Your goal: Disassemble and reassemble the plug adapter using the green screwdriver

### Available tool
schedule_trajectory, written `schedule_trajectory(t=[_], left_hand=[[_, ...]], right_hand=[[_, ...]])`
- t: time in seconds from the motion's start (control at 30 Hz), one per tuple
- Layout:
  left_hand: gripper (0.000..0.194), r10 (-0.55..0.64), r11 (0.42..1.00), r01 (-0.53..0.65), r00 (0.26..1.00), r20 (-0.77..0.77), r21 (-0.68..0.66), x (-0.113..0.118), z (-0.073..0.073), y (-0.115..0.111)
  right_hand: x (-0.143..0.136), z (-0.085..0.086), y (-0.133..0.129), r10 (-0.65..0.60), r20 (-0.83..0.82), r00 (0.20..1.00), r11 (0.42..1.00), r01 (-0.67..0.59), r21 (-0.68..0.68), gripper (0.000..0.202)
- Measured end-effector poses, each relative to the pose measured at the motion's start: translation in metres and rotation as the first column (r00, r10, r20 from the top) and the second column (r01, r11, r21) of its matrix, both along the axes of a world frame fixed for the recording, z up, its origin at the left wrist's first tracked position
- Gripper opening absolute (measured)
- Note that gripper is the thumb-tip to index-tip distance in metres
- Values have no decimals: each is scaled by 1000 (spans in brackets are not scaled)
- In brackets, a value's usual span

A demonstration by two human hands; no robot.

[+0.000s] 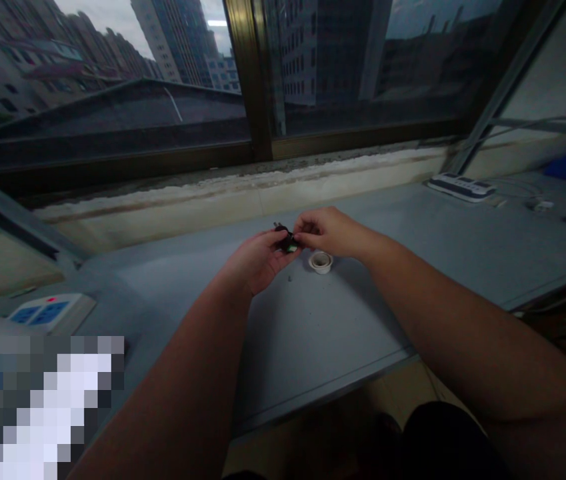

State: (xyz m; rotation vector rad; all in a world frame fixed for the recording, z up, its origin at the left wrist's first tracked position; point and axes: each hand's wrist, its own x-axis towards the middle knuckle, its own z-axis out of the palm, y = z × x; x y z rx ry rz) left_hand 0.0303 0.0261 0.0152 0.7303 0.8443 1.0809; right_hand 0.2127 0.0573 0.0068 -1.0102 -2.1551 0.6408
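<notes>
The table [283, 347] looks smooth and a bit dull, and the wall ledge [243, 190] behind it looks rough and flaky on top. The window frame [250, 80] looks like shiny brown metal, and the window glass [363, 67] is smooth and glossy. The white ring [321, 268], the power strip [463, 187] and the socket box [70, 316] look like hard, smooth plastic.

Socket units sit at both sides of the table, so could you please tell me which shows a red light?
The left-hand unit, blue and white on top; the right-hand unit is grey and white, with no red light visible.
</notes>
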Motion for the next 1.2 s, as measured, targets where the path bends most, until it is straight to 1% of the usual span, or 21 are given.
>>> schedule_trajectory(t=[0.1,0.2,0.3,0.4,0.53,0.7,0.8,0.97,1.1,1.2], left_hand=[[15,9,1000,-9,1000,4,-13,0,1,0],[16,-4,999,5,1000,20,-39,0,4,-1],[17,3,999,-2,1000,26,-44,-1,6,-2],[17,17,999,-16,999,27,-40,-1,7,-2],[15,26,999,-25,999,41,-23,-1,6,-1],[15,19,1000,-20,999,45,13,-1,4,0],[16,12,1000,-13,999,48,27,-1,3,0],[15,-33,997,30,999,40,71,-2,0,2],[15,-24,997,22,1000,21,78,-2,-2,2],[14,-29,996,27,999,24,83,-2,-3,1]], right_hand=[[1,2,0,-24,-29,999,1000,24,4,6],[2,2,3,-35,-167,985,999,36,5,8],[2,2,4,-27,-288,957,998,12,-54,10],[2,2,3,-22,-330,944,995,-12,-102,12],[2,3,3,7,-325,946,996,-36,-82,13],[2,3,3,59,-286,956,995,-80,-62,19],[0,4,1,91,-268,959,994,-103,-30,18],[-2,4,-1,66,-266,962,998,-69,-3,15],[-2,2,0,56,-199,978,998,-58,-2,14],[-2,0,1,73,-191,979,997,-76,-10,15]])
